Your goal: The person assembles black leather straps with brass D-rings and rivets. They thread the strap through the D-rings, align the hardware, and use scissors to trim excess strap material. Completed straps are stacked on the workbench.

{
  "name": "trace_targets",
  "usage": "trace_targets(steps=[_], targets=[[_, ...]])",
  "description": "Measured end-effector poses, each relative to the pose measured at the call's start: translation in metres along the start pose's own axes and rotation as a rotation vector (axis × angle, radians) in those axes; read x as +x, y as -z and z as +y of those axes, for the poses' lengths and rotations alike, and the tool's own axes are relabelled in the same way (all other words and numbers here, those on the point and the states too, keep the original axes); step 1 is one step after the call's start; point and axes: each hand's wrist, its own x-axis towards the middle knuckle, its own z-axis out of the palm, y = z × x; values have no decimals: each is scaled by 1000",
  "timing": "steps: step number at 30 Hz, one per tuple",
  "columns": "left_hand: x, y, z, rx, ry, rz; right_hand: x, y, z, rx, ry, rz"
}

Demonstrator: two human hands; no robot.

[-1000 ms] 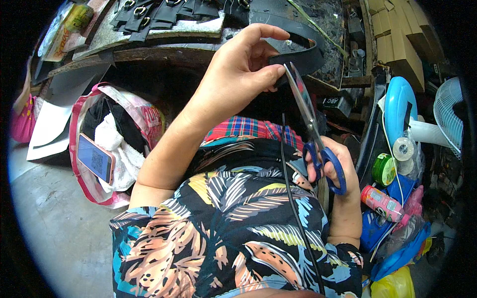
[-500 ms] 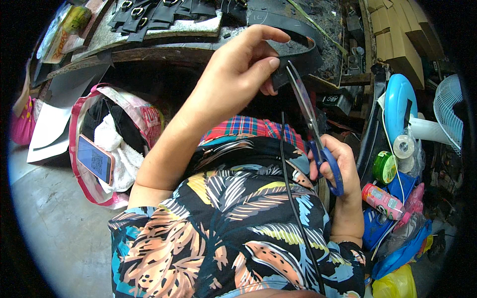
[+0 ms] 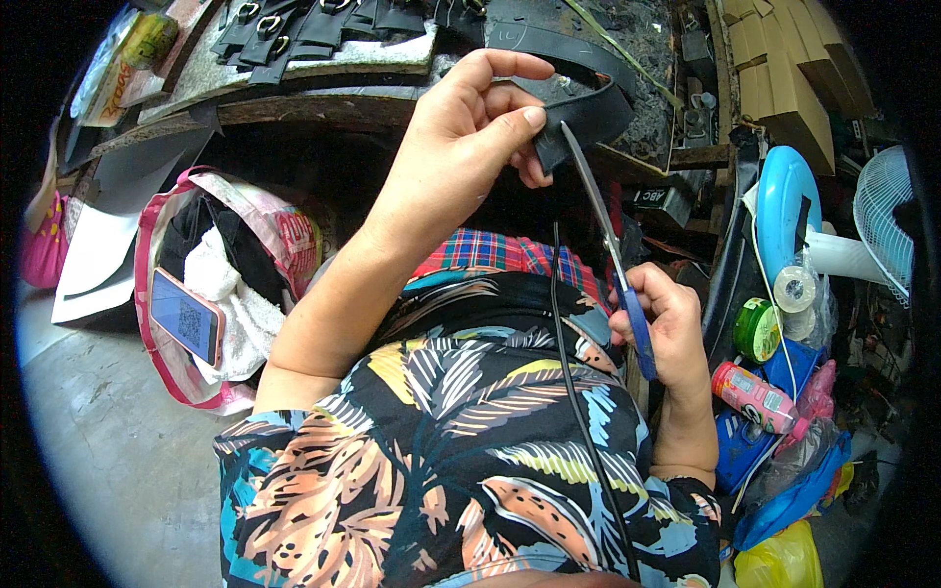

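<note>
My left hand [image 3: 480, 122] pinches one end of a black leather strap [image 3: 600, 116] between thumb and fingers, its index finger stretched out above. The strap curls round in a loop and reaches back onto the workbench. In my right hand [image 3: 668, 318] is a pair of scissors [image 3: 606, 216] with blue handles, pointing up and away from me. Their blade tips lie against the strap close to my left thumb. Seen nearly edge-on, the blades look closed or almost so.
On the workbench [image 3: 323, 110], several black straps with buckles [image 3: 270, 27] lie on a pale board. A bag [image 3: 162, 323] with a phone [image 3: 186, 316] stands at left. Cardboard [image 3: 784, 98], a fan [image 3: 887, 220], a pink bottle [image 3: 755, 397] and plastic bags crowd the right.
The scissors have turned edge-on, and their handles have come closer together. My left hand has shifted slightly left, with its index finger a little straighter.
</note>
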Motion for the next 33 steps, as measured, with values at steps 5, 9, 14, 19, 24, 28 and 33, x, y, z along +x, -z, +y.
trace_targets(steps=[5, 9, 14, 19, 24, 28, 33], targets=[[1, 1, 0, 18, -9, -18, 0, 5, -2, 210, -62, -89], [-1, -1, 1, 195, -86, 6, 1, 9, -7, 397, -47, -201], [-4, -5, 1, 459, -178, 9, 1, 3, -11, 182, -86, -90], [-2, 0, 3, 98, -41, -14, 2, 3, -12, 215, -82, -116], [-2, 0, 2, 20, -9, -1, 2, 4, -10, 171, -45, -79], [-1, 0, 1, 44, -23, 0, 3, 4, -9, 135, -27, -52], [1, 2, -2, 73, -34, 2, 6, 8, -6, 27, 11, -1]])
